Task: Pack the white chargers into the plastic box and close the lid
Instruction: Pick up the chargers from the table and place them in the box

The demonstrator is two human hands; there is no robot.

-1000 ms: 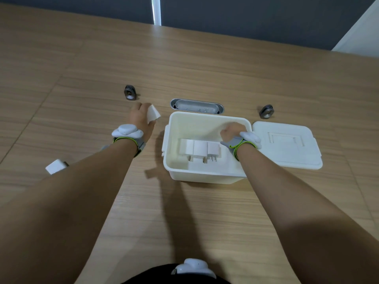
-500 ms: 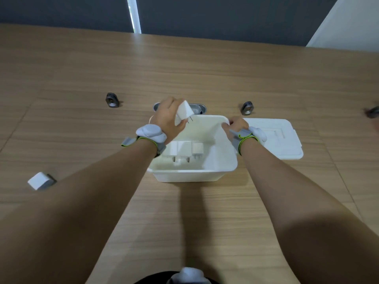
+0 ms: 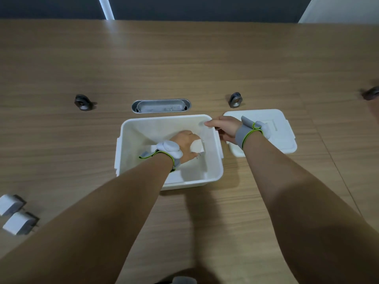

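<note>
The white plastic box (image 3: 127, 130) stands open in the middle of the table. My left hand (image 3: 184, 143) is down inside it, shut on a white charger (image 3: 198, 148) near the box's bottom. The chargers packed earlier are mostly hidden under that hand and wrist. My right hand (image 3: 223, 128) grips the box's right rim at its far corner. The white lid (image 3: 283, 138) lies flat on the table just right of the box, partly under my right wrist. Two more white chargers (image 3: 9, 203) (image 3: 19, 223) lie at the table's near left edge.
A silver oval cable port (image 3: 161, 106) is set into the table right behind the box. Small dark metal grommets sit at the back left (image 3: 83, 102), back right (image 3: 235, 100) and far right (image 3: 371, 93). The wooden table (image 3: 184, 58) stretches to a dark wall.
My left hand has carried the charger from above the box's far left corner down into the box. My right hand stays on the right rim. Two loose chargers show at the left now.
</note>
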